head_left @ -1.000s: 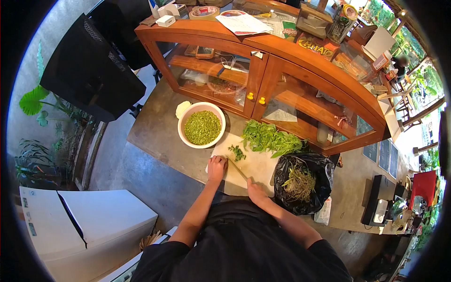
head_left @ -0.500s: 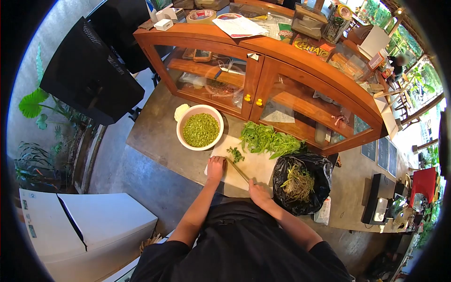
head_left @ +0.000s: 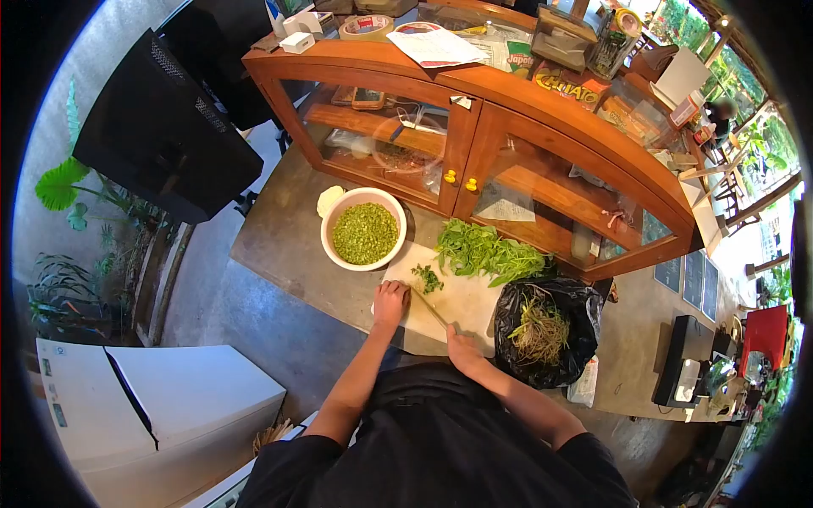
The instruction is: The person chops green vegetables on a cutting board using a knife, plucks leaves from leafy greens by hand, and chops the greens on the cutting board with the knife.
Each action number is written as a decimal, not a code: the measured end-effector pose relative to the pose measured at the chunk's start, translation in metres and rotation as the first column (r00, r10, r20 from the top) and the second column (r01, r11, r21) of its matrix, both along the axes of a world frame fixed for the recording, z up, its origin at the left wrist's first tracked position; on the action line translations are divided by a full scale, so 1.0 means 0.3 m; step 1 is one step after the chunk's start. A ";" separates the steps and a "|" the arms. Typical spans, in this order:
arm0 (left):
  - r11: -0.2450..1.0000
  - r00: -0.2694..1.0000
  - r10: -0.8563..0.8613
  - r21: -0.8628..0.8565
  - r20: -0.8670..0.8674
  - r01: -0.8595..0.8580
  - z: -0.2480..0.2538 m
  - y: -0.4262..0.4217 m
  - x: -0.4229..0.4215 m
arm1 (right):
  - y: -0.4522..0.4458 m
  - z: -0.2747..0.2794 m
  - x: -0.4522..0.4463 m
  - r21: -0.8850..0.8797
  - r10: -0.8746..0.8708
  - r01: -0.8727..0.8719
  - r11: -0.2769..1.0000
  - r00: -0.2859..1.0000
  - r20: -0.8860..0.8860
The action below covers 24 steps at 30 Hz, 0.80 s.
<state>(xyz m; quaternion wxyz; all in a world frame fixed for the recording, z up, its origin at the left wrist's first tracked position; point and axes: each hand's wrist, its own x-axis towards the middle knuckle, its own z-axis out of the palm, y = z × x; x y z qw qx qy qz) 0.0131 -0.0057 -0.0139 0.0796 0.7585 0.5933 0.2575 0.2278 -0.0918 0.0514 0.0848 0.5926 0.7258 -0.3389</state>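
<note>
My right hand (head_left: 463,348) is wrapped round the handle of a knife (head_left: 429,307), whose blade slants up and left across the white cutting board (head_left: 470,310). At the board's left side, my left hand (head_left: 390,303) has its fingers curled down by the blade's tip; whatever lies under them is hidden. A small heap of chopped greens (head_left: 427,278) sits just beyond the blade. Whole leafy greens (head_left: 487,252) are piled along the board's far edge. Behind my left hand stands a pale bowl (head_left: 327,245) filled with finely cut green pieces (head_left: 365,234).
Right of the board, an open black plastic bag (head_left: 584,296) holds stems and roots (head_left: 540,334). A wooden cabinet (head_left: 461,161) with glass doors stands behind the board. A white refrigerator (head_left: 195,381) is at lower left. Far off at right, a person (head_left: 721,118) shows.
The knife and my right hand have shifted very slightly. My left hand stays in the same place on the board, and the view has moved a little.
</note>
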 end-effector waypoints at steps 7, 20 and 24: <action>0.999 0.999 0.040 -0.016 -0.021 -0.041 0.001 -0.003 0.011 | 0.007 -0.055 0.013 0.019 -0.035 0.037 0.999 0.997 -0.068; 1.000 1.000 -0.025 -0.017 0.006 0.025 0.025 -0.013 -0.008 | 0.002 -0.080 0.007 0.086 0.006 -0.002 0.996 0.999 -0.046; 0.999 1.000 -0.006 -0.035 0.001 0.006 0.025 -0.012 0.003 | 0.015 -0.056 0.016 0.052 -0.027 0.030 0.998 0.998 -0.054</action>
